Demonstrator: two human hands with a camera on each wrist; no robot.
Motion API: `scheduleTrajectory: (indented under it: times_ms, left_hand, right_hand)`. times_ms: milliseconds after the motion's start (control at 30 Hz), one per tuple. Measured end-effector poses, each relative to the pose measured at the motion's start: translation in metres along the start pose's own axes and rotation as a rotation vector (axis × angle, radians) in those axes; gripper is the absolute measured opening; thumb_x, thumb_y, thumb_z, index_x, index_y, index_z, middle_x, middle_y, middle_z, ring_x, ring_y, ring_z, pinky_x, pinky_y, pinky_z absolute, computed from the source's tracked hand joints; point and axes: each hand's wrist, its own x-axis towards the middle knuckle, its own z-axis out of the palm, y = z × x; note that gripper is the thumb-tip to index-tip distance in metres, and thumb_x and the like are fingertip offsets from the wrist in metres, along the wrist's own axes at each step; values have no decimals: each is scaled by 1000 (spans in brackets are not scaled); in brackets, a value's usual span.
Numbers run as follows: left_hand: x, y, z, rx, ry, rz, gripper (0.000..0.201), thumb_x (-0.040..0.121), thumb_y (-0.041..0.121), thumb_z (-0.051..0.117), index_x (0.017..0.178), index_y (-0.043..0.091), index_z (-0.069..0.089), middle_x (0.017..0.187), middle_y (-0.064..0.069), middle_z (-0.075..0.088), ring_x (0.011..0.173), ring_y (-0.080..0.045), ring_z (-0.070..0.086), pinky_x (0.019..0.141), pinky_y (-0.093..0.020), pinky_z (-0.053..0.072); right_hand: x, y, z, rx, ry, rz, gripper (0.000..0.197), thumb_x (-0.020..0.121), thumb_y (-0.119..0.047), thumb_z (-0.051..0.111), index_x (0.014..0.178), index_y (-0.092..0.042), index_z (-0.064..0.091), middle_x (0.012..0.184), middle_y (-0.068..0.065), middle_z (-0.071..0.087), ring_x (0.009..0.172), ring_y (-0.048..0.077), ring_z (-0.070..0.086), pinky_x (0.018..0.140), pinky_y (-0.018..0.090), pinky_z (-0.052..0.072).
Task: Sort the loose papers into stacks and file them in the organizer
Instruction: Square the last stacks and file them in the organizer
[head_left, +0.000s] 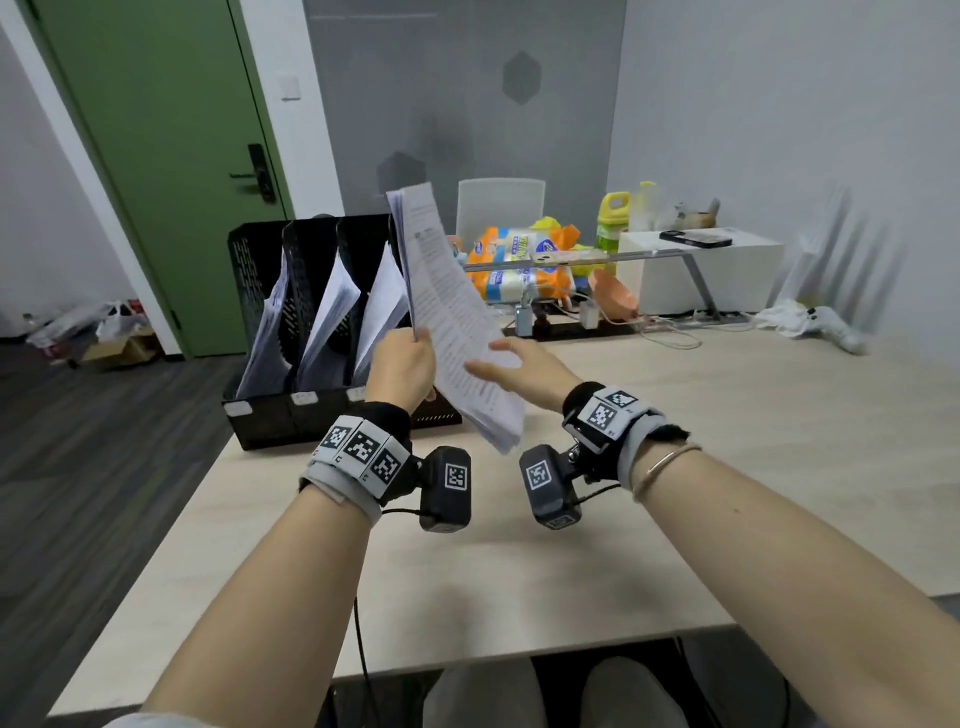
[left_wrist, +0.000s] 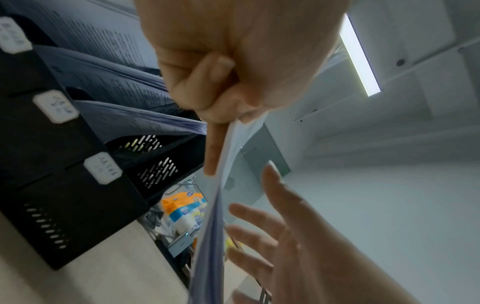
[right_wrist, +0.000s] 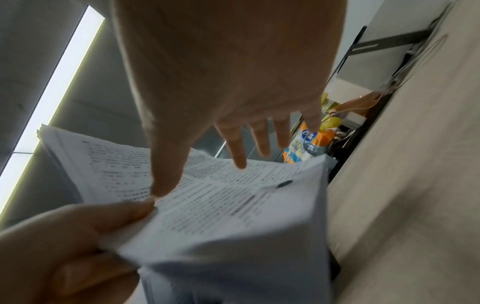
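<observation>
Two hands are in view, the left hand (head_left: 402, 366) and the right hand (head_left: 519, 366), each wrist wearing one camera unit. One stack of papers (head_left: 457, 322) is held up. One black organizer (head_left: 249, 421) stands on the surface (head_left: 675, 467), with three filled compartments visible, each holding one sheaf, and three white labels on its front. Two phones lie farther back: one dark phone (head_left: 696, 237) and one pale phone (head_left: 550, 255). One green door (head_left: 156, 156) is visible.

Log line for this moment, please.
left hand grips paper stack | right hand open beside it | organizer: three slots filled
</observation>
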Motion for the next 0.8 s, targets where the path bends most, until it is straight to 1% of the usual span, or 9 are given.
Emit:
scheduleTrajectory:
  times_ms: [100,167,267,367,433,467,600,700,800]
  left_hand:
    - [12,0,-10,-15,125,-16,39,100,24,28,84,0,54,73,-18,59,49,-25,56,45,-28,43]
    - [20,0,-15,-31,193,4,43,100,28,28,89,-2,56,83,-25,63,66,-37,63,59,-39,54]
    - [30,-2,-20,-6,248,31,47,99,29,27,91,-5,58,89,-31,65,85,-44,63,77,-51,53]
    - [32,-1,-25,6,276,50,46,98,28,27,90,-5,58,86,-31,65,81,-45,63,75,-51,54]
    - [32,2,-27,7,272,35,42,100,27,26,88,-1,55,84,-30,65,72,-41,65,70,-49,56]
    - [34,3,-27,-9,270,28,39,100,27,26,88,2,53,82,-28,64,66,-38,65,67,-47,57]
    - [54,-5,-21,-1,328,48,43,95,37,23,87,6,53,82,-25,64,73,-42,65,70,-51,56]
    - [73,-12,-16,44,371,29,50,92,38,24,90,-1,57,88,-26,64,81,-43,64,75,-50,54]
    - [80,-6,-14,109,400,67,48,97,31,27,91,-6,57,91,-27,63,85,-41,61,77,-46,51]
  right_hand:
    - [4,-6,15,-203,-223,-71,87,80,-55,63,147,-14,26,153,5,30,136,20,34,108,33,28]
    - [10,-8,26,-281,-329,-129,91,82,-49,65,150,-11,17,153,6,29,138,24,32,111,34,27]
    - [24,-8,39,-269,-281,-179,59,92,-30,56,143,-11,33,139,11,47,121,28,48,101,37,40]
    - [38,-6,45,-323,-166,-190,26,97,-20,40,114,-8,56,111,16,59,95,29,54,82,36,44]
    - [46,-6,48,-329,-124,-191,21,95,-10,36,86,-10,55,91,15,55,82,27,49,71,34,38]
    - [49,-7,49,-319,-101,-199,22,94,-5,36,81,-10,53,87,15,54,80,26,48,69,32,35]
    - [61,-8,55,-196,-104,-256,24,95,-10,41,114,-3,54,104,15,60,87,25,52,75,30,40]
    - [71,-4,64,-219,-66,-256,21,90,-22,50,107,-12,57,96,9,62,87,27,56,80,46,48]
    - [79,2,64,-296,-22,-223,29,88,-28,54,116,-20,58,108,3,63,104,26,54,87,46,46]
